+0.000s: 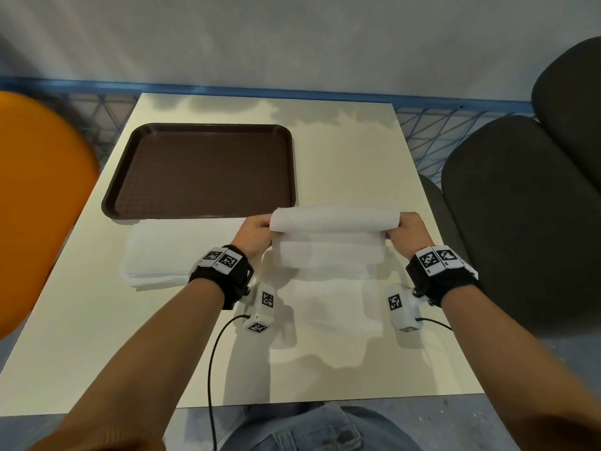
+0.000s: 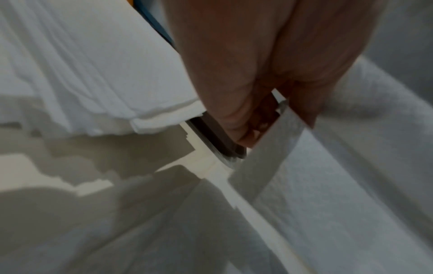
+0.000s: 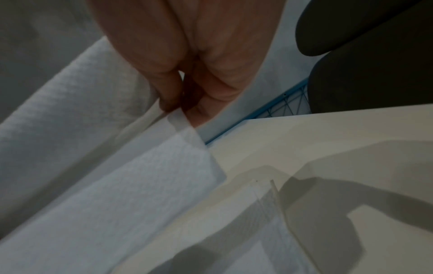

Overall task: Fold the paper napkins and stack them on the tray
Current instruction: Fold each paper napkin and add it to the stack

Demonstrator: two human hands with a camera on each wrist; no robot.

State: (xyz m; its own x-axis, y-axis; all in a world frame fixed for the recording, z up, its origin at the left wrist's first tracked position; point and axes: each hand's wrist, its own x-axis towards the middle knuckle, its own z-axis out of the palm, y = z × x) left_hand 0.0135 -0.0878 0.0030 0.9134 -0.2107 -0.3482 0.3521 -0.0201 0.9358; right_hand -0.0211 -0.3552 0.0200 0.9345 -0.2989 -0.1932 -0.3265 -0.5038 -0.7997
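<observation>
Hands first: the left hand (image 1: 257,231) pinches the left end of a white paper napkin (image 1: 331,236), and the right hand (image 1: 405,231) pinches its right end, thumb against curled fingers in both cases. The napkin is lifted just above the cream table (image 1: 341,151), its far part curling over toward the person in a soft roll while the lower part hangs down to the tabletop. From the left wrist, the fingers (image 2: 236,115) close on a corner of the sheet, with the dark rim of the tray showing right behind them. From the right wrist, the fingertips (image 3: 168,100) grip the opposite corner, and two layers of the sheet slope away below them.

The brown plastic tray (image 1: 208,128) lies flat on the far left part of the table, with only its textured floor showing. Just in front of its near edge sits a stack of flat napkins (image 1: 156,255), slightly fanned at the edges, to the left of the held napkin and partly behind the left wrist.

An orange chair (image 1: 35,203) stands at the left of the table, and dark grey chairs (image 1: 520,222) at the right. Each wrist wears a black strap with a white camera unit bearing printed markers.
</observation>
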